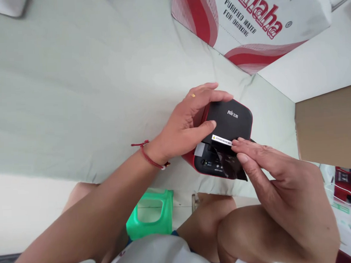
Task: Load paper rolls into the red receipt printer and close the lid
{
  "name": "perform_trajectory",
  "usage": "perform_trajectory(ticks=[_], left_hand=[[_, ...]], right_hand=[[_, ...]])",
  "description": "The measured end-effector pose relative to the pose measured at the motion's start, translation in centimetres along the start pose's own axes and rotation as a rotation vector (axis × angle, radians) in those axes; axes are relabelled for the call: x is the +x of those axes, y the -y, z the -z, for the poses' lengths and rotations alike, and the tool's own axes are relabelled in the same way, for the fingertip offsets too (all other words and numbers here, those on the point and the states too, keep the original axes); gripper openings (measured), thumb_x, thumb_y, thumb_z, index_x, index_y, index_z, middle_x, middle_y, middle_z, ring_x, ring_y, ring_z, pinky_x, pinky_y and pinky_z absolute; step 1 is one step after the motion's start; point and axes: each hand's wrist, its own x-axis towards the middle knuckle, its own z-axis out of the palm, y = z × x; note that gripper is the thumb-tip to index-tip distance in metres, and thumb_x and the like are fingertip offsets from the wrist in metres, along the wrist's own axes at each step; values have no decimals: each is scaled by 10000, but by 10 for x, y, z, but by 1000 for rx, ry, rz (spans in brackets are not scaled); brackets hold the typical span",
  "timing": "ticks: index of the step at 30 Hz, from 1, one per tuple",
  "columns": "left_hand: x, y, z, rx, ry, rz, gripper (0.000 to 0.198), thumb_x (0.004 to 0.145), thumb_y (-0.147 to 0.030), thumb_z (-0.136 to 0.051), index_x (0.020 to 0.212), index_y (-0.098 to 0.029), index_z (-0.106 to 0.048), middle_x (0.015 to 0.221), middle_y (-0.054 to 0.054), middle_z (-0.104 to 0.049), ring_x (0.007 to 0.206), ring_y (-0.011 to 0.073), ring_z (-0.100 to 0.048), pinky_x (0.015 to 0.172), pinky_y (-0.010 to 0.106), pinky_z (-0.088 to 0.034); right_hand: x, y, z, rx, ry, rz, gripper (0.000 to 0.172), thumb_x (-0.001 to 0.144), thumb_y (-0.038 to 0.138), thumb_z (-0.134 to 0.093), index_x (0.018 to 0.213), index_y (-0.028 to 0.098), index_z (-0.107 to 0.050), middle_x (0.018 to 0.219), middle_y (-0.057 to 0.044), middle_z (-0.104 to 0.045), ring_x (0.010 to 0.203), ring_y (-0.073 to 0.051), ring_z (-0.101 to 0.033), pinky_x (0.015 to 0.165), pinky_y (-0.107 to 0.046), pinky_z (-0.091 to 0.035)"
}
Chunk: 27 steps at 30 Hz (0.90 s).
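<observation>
A small black printer (236,123) with red sides and "FEIE" lettering stands on the pale cloth. My left hand (186,123) grips its left side, fingers along the far edge and thumb on the top. Across the front of the top runs a white warning label (221,140). Below that label, a glossy black film (233,165) hangs over the front panel with its small buttons. My right hand (264,162) is closed in a pinch at the film's right edge, fingertips touching the label's right end. The exact contact is partly hidden by the fingers.
A white and red water carton (246,27) stands beyond the printer. At the right is a brown cardboard panel (329,124), with red and white items (347,209) below it. A green plastic stool (167,213) shows under the table edge, between my legs.
</observation>
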Motion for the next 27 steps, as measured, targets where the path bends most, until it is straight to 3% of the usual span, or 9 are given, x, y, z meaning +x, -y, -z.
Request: perform_trajectory(ticks=[3,8,10,13,15,18,21,24,27], left_hand=[[2,0,-2,6,41,-30,444,758,-7,-920,1113,-266,-861,1312,80,-855,1704,463,-574,1367,639,-530],[4,-1,-2,25,148,30,525,611,129,-888,989,-231,-830,1231,87,-859,1722,437,-559,1427,541,-483],[5,-1,2,47,221,25,562,577,117,-926,1013,-227,-841,1259,103,-852,1681,456,-592,1410,536,-502],[6,2,8,123,307,-40,629,537,21,-1030,1072,-259,-854,1339,91,-835,1528,471,-707,1324,560,-590],[7,3,10,88,298,-18,620,567,-39,-1061,1107,-260,-852,1377,98,-814,1513,472,-714,1301,560,-612],[10,3,12,48,331,88,564,659,-98,-1047,1172,-224,-851,1445,139,-771,1629,502,-620,1374,591,-547],[13,2,18,198,523,57,695,708,-201,-1042,1366,-256,-828,1644,122,-686,1760,527,-452,1476,665,-397],[15,3,28,402,744,-28,919,764,-284,-1004,1624,-370,-690,1902,28,-463,1848,517,-277,1540,686,-241],[15,6,38,464,804,-58,1002,818,-322,-953,1735,-436,-569,1967,-40,-370,1872,490,-219,1552,671,-224]], right_hand=[[2,2,-1,-16,-2,4,298,1182,229,-625,1220,271,-917,1318,-67,-905,1234,-393,-885,1087,-603,-781],[3,6,-8,-36,-6,30,352,1170,189,-584,1202,242,-930,1289,-105,-906,1176,-413,-898,997,-620,-807],[4,7,-12,-41,-31,4,361,1174,210,-575,1197,270,-930,1255,-89,-921,1139,-406,-914,949,-608,-814],[7,8,-15,-38,-121,-98,302,1166,263,-630,1096,319,-918,1062,-36,-944,917,-361,-933,757,-534,-786],[9,9,-14,-30,-155,-128,279,1158,264,-655,1011,311,-888,930,-22,-913,779,-316,-887,691,-492,-729],[6,11,-6,72,-12,-33,341,1175,211,-589,963,315,-835,902,-15,-882,767,-268,-842,705,-446,-691],[0,13,-1,208,167,69,308,1185,176,-572,1081,291,-838,980,-11,-900,821,-235,-840,701,-399,-676],[-2,11,-3,205,152,59,255,1190,168,-604,1234,235,-847,1117,-49,-923,958,-238,-862,790,-375,-693],[1,3,-6,113,107,83,238,1189,189,-625,1265,185,-850,1079,-82,-905,918,-252,-849,784,-384,-696]])
